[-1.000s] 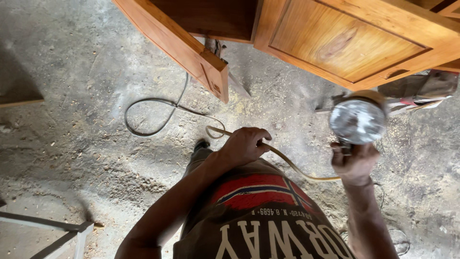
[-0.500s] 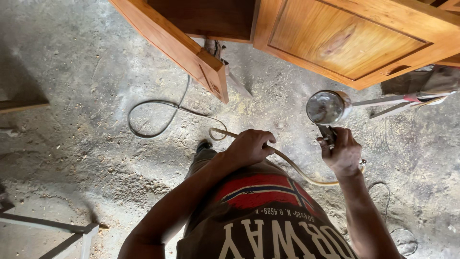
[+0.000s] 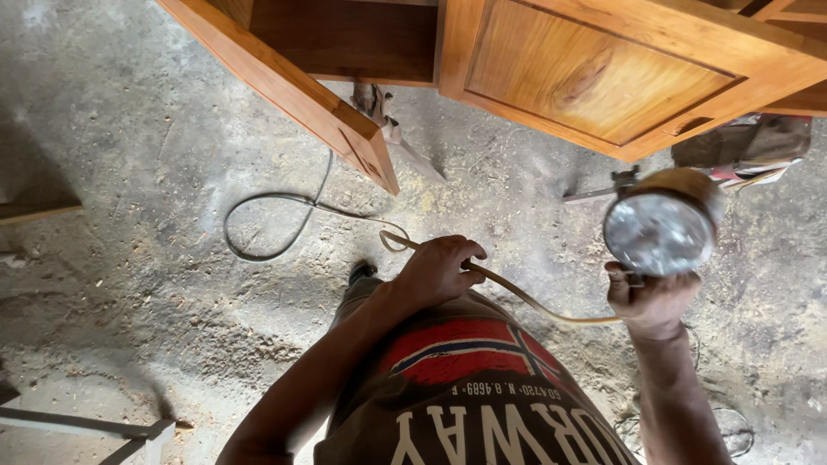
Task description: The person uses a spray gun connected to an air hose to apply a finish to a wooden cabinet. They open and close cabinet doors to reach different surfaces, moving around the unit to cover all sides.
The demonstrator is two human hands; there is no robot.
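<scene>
Gripping a tan hose point(image 3: 517, 297) at waist height, the left hand point(image 3: 439, 269) is clenched around it. The right hand point(image 3: 650, 301) grasps a spray gun's handle, its round metal cup point(image 3: 659, 231) raised beside it. Beyond lies open, dusty concrete floor point(image 3: 129, 172) with the hose looping across. Farthest, a wooden cabinet point(image 3: 594, 73) edge overhangs, its door point(image 3: 293, 95) swung outward.

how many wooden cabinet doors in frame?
2. One open door swings out at upper left, edge-on toward the floor. One closed panelled door is at upper right, above the spray gun cup. More may lie beyond the top edge.
</scene>
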